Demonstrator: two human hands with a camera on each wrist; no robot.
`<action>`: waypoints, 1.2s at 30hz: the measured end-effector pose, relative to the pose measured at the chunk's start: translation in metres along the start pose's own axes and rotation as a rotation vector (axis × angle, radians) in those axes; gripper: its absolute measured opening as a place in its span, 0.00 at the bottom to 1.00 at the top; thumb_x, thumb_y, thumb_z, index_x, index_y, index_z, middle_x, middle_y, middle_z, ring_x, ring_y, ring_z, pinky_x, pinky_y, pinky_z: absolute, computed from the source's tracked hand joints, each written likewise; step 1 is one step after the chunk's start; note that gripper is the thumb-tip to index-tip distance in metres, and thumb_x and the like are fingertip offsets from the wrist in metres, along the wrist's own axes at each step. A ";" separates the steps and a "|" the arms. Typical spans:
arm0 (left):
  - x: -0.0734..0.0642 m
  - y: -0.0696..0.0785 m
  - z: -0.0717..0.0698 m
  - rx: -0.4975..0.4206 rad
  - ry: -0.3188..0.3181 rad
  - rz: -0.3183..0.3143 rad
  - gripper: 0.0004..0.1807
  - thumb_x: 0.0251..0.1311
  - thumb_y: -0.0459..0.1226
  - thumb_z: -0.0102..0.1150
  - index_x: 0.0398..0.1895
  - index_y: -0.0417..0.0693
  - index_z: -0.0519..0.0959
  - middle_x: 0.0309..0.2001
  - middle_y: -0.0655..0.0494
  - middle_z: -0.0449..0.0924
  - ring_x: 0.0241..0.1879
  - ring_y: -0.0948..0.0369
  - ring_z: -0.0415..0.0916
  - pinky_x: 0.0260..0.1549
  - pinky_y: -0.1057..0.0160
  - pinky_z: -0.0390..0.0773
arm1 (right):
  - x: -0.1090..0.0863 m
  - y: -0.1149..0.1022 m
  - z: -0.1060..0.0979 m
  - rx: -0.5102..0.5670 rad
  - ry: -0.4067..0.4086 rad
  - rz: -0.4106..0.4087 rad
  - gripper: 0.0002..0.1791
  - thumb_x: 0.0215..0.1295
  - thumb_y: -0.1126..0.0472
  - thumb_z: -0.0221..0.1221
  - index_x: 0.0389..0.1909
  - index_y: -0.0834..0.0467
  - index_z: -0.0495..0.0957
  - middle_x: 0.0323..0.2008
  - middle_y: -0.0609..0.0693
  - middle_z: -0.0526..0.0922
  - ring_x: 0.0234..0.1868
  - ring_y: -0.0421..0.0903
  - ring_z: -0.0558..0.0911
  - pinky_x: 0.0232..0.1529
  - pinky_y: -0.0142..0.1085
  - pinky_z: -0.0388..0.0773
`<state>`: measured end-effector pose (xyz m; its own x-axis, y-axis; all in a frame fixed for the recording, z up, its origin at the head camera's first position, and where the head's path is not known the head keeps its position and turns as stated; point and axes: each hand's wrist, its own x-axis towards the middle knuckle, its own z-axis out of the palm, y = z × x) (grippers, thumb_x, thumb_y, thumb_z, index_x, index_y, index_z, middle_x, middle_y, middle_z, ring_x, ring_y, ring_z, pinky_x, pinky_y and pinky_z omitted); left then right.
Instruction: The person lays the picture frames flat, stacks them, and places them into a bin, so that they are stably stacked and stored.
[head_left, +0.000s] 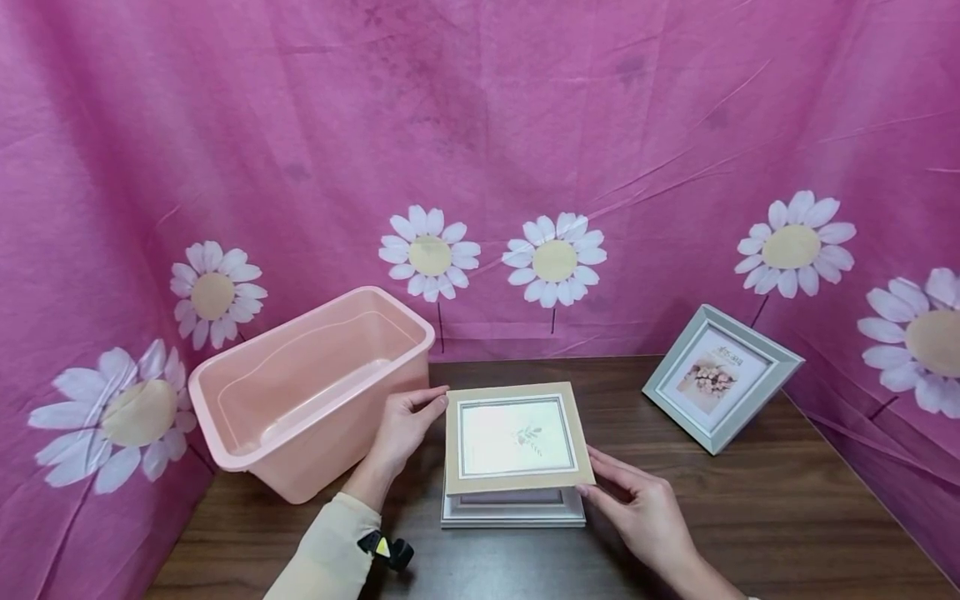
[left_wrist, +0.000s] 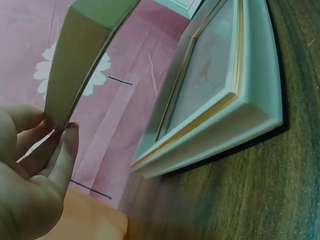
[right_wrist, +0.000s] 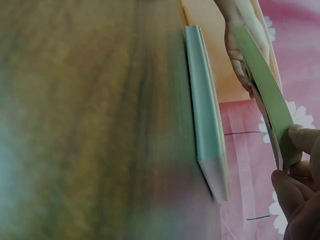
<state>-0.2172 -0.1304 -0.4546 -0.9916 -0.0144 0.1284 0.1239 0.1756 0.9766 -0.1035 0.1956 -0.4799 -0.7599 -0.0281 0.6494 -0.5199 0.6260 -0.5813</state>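
Observation:
Both hands hold up a tan picture frame (head_left: pixel 514 479) with a white inner border and a small leaf print behind its shiny front. My left hand (head_left: pixel 399 433) pinches its left edge, thumb and fingers on either side in the left wrist view. At the near right corner, my right hand (head_left: pixel 637 507) grips it between thumb and fingers. Below it a white picture frame (head_left: pixel 513 517) lies flat on the table, mostly covered in the head view. The left wrist view shows a gap between the tan frame (left_wrist: pixel 75 60) and the white frame (left_wrist: pixel 215 142).
A pink plastic bin (head_left: pixel 337 433) stands left of the left hand, close to it. At the back right, a grey picture frame (head_left: pixel 708 379) with a flower print leans upright on the dark wooden table (head_left: pixel 810 517). A pink daisy-patterned cloth (head_left: pixel 480 125) hangs behind and at both sides.

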 end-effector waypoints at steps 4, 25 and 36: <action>-0.002 -0.001 0.001 0.023 -0.023 -0.006 0.14 0.70 0.31 0.67 0.56 0.35 0.89 0.55 0.40 0.90 0.57 0.57 0.84 0.55 0.71 0.78 | -0.005 0.000 0.001 -0.026 -0.012 0.021 0.25 0.45 0.71 0.83 0.48 0.59 0.93 0.50 0.51 0.94 0.54 0.35 0.89 0.59 0.11 0.70; -0.004 -0.016 0.004 0.085 -0.066 -0.044 0.16 0.71 0.30 0.65 0.58 0.32 0.87 0.56 0.41 0.90 0.61 0.50 0.84 0.61 0.60 0.80 | -0.016 -0.002 0.003 -0.063 -0.070 0.050 0.22 0.45 0.70 0.83 0.46 0.59 0.93 0.49 0.50 0.94 0.50 0.42 0.92 0.55 0.11 0.73; -0.008 -0.018 0.002 0.146 -0.127 -0.049 0.18 0.72 0.32 0.65 0.60 0.31 0.85 0.56 0.40 0.90 0.65 0.45 0.82 0.69 0.41 0.78 | -0.019 -0.003 0.004 -0.088 -0.120 0.073 0.19 0.48 0.64 0.84 0.44 0.54 0.94 0.48 0.48 0.95 0.49 0.42 0.92 0.52 0.11 0.74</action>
<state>-0.2120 -0.1316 -0.4739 -0.9942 0.0961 0.0491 0.0775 0.3186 0.9447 -0.0888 0.1914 -0.4925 -0.8381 -0.0698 0.5410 -0.4297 0.6955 -0.5759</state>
